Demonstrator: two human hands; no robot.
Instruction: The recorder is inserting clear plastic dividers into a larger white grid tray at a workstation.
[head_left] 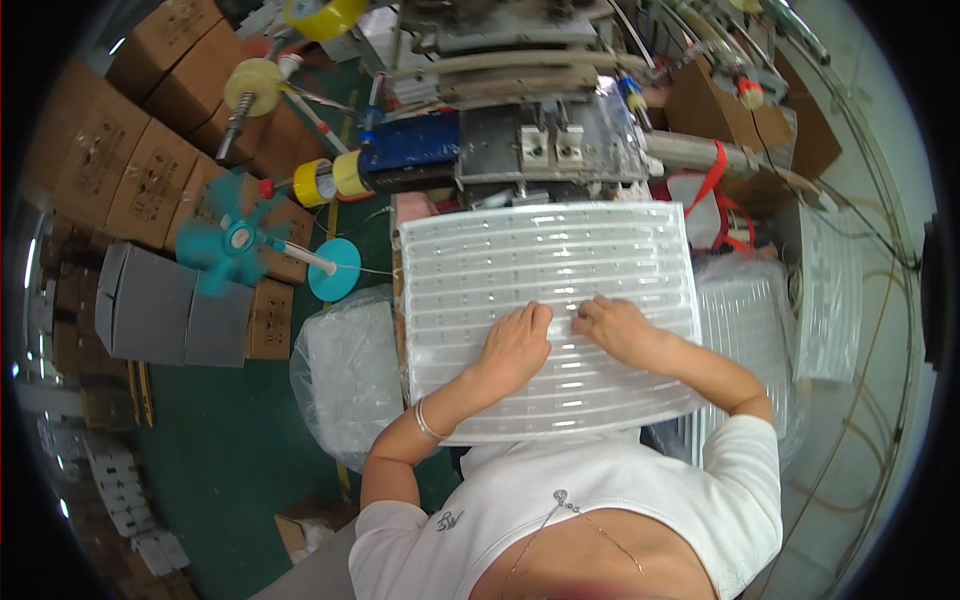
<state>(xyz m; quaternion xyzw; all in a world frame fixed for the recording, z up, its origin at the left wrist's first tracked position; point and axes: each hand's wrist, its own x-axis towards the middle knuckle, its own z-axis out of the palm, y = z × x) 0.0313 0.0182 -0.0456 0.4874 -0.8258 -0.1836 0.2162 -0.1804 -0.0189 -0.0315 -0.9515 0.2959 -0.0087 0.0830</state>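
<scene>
A white ribbed plastic tray (462, 385) lies in front of me, its long grooves running left to right. Small dark specks, too small to name, dot the grooves in its far half. Over the middle of the tray, my left hand (516, 346) has its fingers curled down and pressed together. Just to its right, my right hand (620, 332) is bent into a pinch, fingertips at the same groove. A narrow gap separates the two hands. Whatever the fingertips hold is hidden or too small to make out.
Beyond the tray stands a metal machine (490, 150) with a blue block (410, 143). To the left are a turquoise fan (238, 237), a clear-bagged bundle (345, 365) and stacked cartons (150, 185). More ribbed trays (745, 310) in plastic sit at the right.
</scene>
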